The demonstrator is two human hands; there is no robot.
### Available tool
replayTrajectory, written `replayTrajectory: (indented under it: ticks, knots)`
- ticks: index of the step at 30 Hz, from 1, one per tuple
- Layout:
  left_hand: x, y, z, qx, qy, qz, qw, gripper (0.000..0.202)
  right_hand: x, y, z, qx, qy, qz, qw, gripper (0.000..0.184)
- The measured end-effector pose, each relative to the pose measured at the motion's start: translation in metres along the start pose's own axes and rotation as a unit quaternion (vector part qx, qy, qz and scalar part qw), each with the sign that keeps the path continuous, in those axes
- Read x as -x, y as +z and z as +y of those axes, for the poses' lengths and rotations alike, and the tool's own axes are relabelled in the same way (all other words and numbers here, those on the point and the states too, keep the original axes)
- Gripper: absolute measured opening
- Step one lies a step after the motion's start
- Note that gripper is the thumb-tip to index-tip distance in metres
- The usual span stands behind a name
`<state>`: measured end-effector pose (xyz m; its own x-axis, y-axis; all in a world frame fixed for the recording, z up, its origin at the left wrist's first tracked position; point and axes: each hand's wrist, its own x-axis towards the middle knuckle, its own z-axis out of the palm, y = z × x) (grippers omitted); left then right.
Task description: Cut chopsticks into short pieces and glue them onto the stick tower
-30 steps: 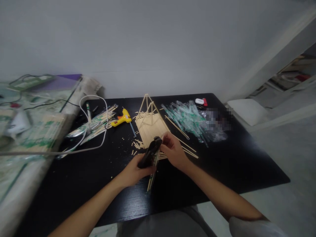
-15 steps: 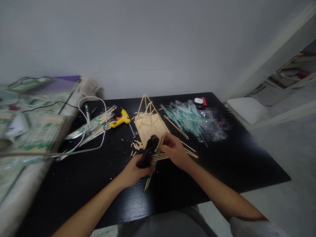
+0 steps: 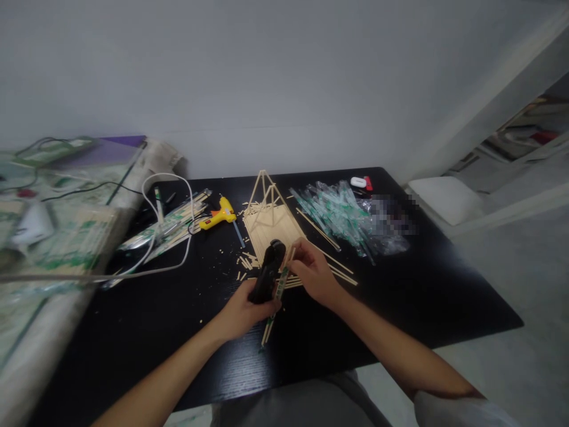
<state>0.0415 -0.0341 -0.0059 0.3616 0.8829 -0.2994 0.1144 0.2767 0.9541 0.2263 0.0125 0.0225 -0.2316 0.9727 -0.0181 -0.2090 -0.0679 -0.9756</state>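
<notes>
My left hand (image 3: 246, 308) is closed around a black hand tool with a rounded head (image 3: 269, 270), whose exact kind I cannot make out. The same hand also grips a pair of chopsticks (image 3: 278, 290) in a clear wrapper with green print, tilted with the lower end towards me. Bare wood shows at the upper end, where the fingers of my right hand (image 3: 313, 273) pinch the sticks and wrapper. Just beyond both hands, a small frame of glued sticks (image 3: 272, 204) stands on a flat platform of sticks (image 3: 284, 228).
A yellow glue gun (image 3: 219, 214) lies left of the platform, near short cut pieces (image 3: 246, 261). Wrapped chopsticks (image 3: 173, 222) and a white cable (image 3: 189, 231) are further left. Empty wrappers (image 3: 333, 210) and a white case (image 3: 358, 182) lie right. Loose sticks (image 3: 340, 270) surround the platform.
Both hands stay almost in place. At the lower end, the wrapper's tip now hangs slightly past the chopsticks, and the bare wood by my right fingers shows more clearly.
</notes>
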Motion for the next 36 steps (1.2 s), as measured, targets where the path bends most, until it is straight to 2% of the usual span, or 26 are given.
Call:
replayTrajectory:
  ticks: [5, 12, 16, 21, 24, 30, 36]
  knots:
    - [-0.001, 0.000, 0.006, 0.034, -0.004, 0.016, 0.999, 0.028, -0.004, -0.006, 0.000, -0.043, 0.036, -0.020, 0.998, 0.012]
    - [-0.001, 0.001, 0.012, 0.090, 0.020, 0.013, 0.996, 0.035, -0.006, -0.010, 0.003, -0.067, 0.039, 0.004, 0.997, 0.021]
    - [-0.001, -0.002, 0.009, 0.058, 0.025, 0.037, 0.997, 0.039, -0.009, -0.014, 0.001, -0.075, 0.018, 0.050, 0.996, 0.027]
    - [-0.003, -0.003, 0.007, -0.007, 0.055, 0.014, 0.998, 0.036, -0.012, -0.019, 0.001, -0.072, 0.010, 0.090, 0.993, 0.032]
    - [-0.002, -0.001, 0.009, -0.050, 0.073, 0.013, 0.996, 0.038, -0.011, -0.019, 0.000, -0.060, 0.019, 0.080, 0.995, 0.032]
    - [0.000, 0.001, 0.006, -0.062, 0.075, 0.040, 0.994, 0.032, -0.005, -0.015, -0.007, -0.039, 0.026, 0.024, 0.999, 0.030]
    - [0.001, 0.001, 0.001, -0.073, 0.081, 0.050, 0.993, 0.034, -0.002, -0.011, -0.009, -0.022, 0.036, 0.003, 0.999, 0.031]
